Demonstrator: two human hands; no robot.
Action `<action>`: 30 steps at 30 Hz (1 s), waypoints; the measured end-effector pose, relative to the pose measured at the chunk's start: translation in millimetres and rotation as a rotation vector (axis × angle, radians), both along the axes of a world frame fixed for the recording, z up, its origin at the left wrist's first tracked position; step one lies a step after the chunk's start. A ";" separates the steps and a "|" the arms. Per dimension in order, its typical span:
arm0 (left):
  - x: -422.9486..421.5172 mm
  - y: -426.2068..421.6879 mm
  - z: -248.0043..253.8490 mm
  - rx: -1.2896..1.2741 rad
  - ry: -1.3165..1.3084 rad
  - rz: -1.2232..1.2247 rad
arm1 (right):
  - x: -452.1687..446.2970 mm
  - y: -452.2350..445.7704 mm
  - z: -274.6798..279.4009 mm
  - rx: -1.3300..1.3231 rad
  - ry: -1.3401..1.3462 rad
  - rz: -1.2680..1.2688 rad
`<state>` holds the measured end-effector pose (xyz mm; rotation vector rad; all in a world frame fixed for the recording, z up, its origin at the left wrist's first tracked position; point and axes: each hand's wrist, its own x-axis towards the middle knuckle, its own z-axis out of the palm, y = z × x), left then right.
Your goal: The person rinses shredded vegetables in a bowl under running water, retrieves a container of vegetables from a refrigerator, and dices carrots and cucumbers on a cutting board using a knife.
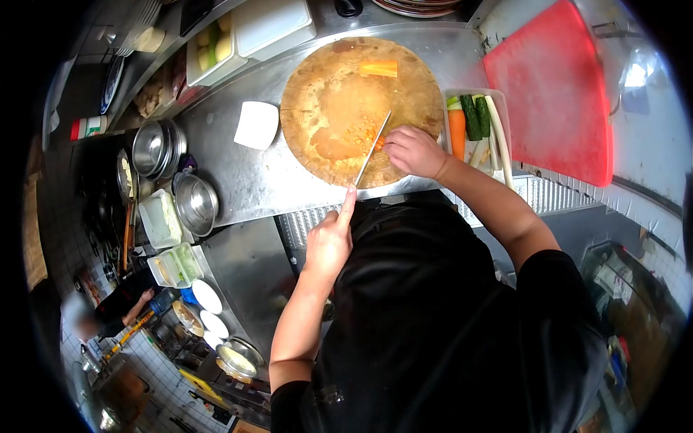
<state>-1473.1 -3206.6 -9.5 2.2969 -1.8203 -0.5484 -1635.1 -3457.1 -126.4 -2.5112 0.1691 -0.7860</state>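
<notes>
A kitchen knife (pixel 375 146) crosses the round wooden chopping board (pixel 317 79), its blade pointing away from me. My left hand (pixel 329 242) is closed round its handle, which the fist mostly hides, with the index finger stretched along toward the blade. On the blade's right side, the bent fingers of my right hand (pixel 413 150) press a small carrot piece (pixel 380 143) onto the board. Finely diced carrot (pixel 359 136) lies scattered left of the blade. A larger cut carrot block (pixel 379 68) rests near the board's far edge.
Right of the board, a tray (pixel 507 110) holds a carrot, cucumbers and long white stalks. A red board (pixel 552 94) leans beyond it. A white dish (pixel 257 125) stands left, near metal bowls (pixel 196 205) and plastic containers. Another person (pixel 119 307) is at lower left.
</notes>
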 end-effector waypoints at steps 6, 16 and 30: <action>1.5 -0.3 8.9 0.086 0.005 -0.010 | 0.7 -1.1 -3.8 -0.003 0.027 0.030; 2.8 -9.2 -16.4 -0.008 0.077 0.033 | 0.3 -1.4 -4.3 -0.023 0.020 0.039; -0.1 -8.0 -17.8 0.070 0.013 -0.014 | -1.0 0.4 -6.4 0.007 -0.036 -0.040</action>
